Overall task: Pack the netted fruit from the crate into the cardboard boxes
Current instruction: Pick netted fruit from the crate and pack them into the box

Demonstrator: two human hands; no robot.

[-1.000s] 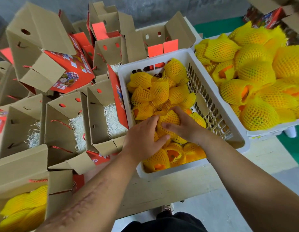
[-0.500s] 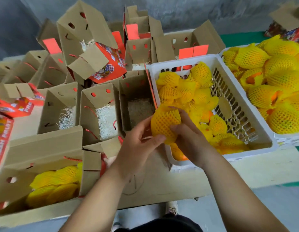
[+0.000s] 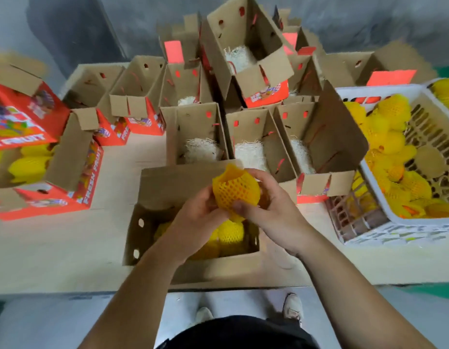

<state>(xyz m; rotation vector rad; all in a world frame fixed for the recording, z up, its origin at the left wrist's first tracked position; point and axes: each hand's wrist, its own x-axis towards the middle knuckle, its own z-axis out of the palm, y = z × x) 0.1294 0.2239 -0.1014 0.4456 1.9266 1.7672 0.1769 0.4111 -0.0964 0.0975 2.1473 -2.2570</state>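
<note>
- A netted fruit (image 3: 235, 191) is gripped between the left hand (image 3: 198, 217) and the right hand (image 3: 273, 210), fingers curled round it.
- It is held above an open cardboard box (image 3: 193, 269) on the table (image 3: 54, 250), already holding netted fruit.
- The white crate (image 3: 369, 231) is seen at the right.

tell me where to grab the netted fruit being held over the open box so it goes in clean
Cup the netted fruit round its rounded middle from both sides, as the left hand and right hand do now. The net's loose open end flares upward, so avoid it; lower from above into the cardboard box.
</note>
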